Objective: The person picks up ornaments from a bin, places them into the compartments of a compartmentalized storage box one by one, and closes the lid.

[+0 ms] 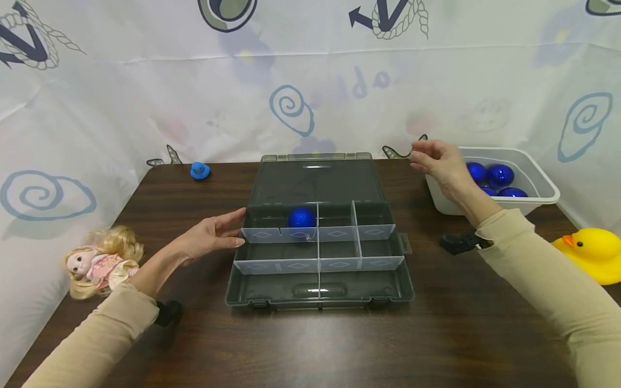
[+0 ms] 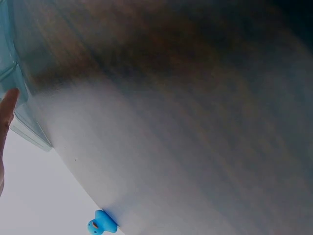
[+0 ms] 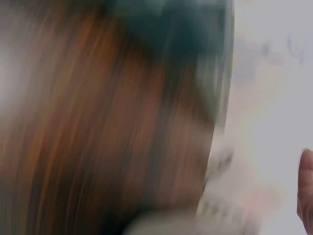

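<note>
A dark see-through organizer box (image 1: 276,280) with clear dividers lies on the table, its lid (image 1: 315,180) folded back. One textured blue ball (image 1: 301,217) sits in its back left compartment, against a divider. My left hand (image 1: 208,237) is at the box's left side, fingers fairly straight and fingertips right at the wall; a fingertip (image 2: 9,105) shows there in the left wrist view. Raised beside the white plastic tub (image 1: 538,200), my right hand (image 1: 443,164) has loosely bent fingers with nothing visible in them. Several shiny blue balls (image 1: 501,175) lie in the tub.
A small blue rubber duck (image 1: 199,171) stands at the table's back left. The blond doll (image 1: 104,264) lies near the left edge, beside my left forearm. On the right, a big yellow duck (image 1: 594,254) is partly behind my sleeve. A printed white curtain (image 1: 335,108) hangs behind the table.
</note>
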`<state>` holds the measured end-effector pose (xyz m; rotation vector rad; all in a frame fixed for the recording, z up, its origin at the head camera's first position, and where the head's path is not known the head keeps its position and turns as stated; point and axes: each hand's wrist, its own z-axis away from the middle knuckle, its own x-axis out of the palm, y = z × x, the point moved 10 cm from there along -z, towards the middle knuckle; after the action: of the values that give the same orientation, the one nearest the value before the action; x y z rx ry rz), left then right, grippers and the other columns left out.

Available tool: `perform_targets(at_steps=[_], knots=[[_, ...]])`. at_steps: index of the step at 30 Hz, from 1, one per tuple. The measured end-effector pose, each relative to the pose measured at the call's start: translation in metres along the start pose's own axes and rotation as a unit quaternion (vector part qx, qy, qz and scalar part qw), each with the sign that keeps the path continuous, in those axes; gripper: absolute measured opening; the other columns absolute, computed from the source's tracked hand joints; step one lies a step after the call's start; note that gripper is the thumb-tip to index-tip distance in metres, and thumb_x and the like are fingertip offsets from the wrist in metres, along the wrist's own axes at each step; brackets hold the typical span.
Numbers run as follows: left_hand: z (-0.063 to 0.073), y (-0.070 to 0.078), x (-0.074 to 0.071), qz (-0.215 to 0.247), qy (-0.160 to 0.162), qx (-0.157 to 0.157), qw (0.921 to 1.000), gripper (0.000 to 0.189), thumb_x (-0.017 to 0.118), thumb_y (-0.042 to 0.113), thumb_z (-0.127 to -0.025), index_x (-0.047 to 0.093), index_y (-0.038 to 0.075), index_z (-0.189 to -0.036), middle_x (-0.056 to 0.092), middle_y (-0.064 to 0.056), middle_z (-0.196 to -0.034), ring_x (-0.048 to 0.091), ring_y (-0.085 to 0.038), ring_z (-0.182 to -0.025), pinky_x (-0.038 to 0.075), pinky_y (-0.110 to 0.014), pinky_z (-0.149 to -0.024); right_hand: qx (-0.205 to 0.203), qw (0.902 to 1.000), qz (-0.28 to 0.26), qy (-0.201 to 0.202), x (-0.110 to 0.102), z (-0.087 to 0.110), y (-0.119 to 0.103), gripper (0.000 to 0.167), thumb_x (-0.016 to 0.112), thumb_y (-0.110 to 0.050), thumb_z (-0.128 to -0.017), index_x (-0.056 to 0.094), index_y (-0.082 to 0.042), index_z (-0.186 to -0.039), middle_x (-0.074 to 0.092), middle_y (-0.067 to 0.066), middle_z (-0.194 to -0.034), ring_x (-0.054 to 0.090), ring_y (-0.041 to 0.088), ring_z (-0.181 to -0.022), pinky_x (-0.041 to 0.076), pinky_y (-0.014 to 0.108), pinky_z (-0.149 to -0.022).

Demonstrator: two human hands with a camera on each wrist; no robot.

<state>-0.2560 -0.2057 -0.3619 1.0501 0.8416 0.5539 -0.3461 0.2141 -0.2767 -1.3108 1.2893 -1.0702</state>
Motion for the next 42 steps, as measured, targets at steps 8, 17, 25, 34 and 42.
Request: perform_targets(at_steps=[8,17,25,34,42], knots=[[0.0,0.002,0.001,0.008,0.0,-0.003,1.0,0.085,0.063,0.013,-0.09,0.005,0.0,-0.15,0.0,-0.018,-0.157,0.015,-0.042,-0.14,0.03,-0.046,-0.106,0.102,0.9706,0.208,-0.065,-0.084,0.003,0.038,0.045,0.059,-0.024,-0.093,0.049,0.003,-0.128,0.057,-0.025,-0.092,0.059,-0.01,-0.085,0.05,0.011,-0.078],[0.0,0.001,0.001,0.006,0.005,-0.003,1.0,0.085,0.064,0.013,-0.09,0.006,0.0,-0.15,0.001,-0.019,-0.157,0.015,-0.043,-0.14,0.03,-0.046,-0.105,0.116,0.9051,0.382,-0.147,-0.092,0.004,0.05,0.054,0.063,-0.027,-0.091,0.049,0.01,-0.128,0.064,0.012,-0.116,0.049,-0.009,-0.081,0.042,0.012,-0.071],[0.0,0.001,0.002,0.006,0.004,-0.001,1.0,0.084,0.063,0.013,-0.09,0.005,0.0,-0.15,0.0,-0.019,-0.157,0.014,-0.044,-0.139,0.028,-0.049,-0.105,0.112,0.8702,0.434,-0.206,-0.084,0.004,0.057,0.048,0.064,-0.02,-0.09,0.052,0.011,-0.126,0.053,0.028,-0.124,0.048,0.021,-0.1,0.04,0.018,-0.074],[0.0,-0.001,0.002,0.003,0.006,-0.004,1.0,0.084,0.063,0.013,-0.09,0.006,0.0,-0.15,0.001,-0.019,-0.157,0.015,-0.044,-0.139,0.026,-0.051,-0.106,0.097,0.8619,0.458,-0.194,-0.086,0.002,0.057,0.05,0.064,-0.02,-0.09,0.05,0.012,-0.126,0.052,0.033,-0.123,0.047,0.033,-0.102,0.039,0.032,-0.08],[0.0,-0.001,0.0,-0.002,0.007,-0.001,1.0,0.084,0.064,0.013,-0.09,0.006,0.0,-0.15,0.002,-0.02,-0.157,0.017,-0.045,-0.139,0.027,-0.05,-0.105,0.092,0.9279,0.358,-0.05,-0.103,0.003,0.024,0.068,0.054,-0.034,-0.095,0.03,0.007,-0.143,0.038,0.031,-0.141,0.042,0.036,-0.124,0.034,0.045,-0.108]])
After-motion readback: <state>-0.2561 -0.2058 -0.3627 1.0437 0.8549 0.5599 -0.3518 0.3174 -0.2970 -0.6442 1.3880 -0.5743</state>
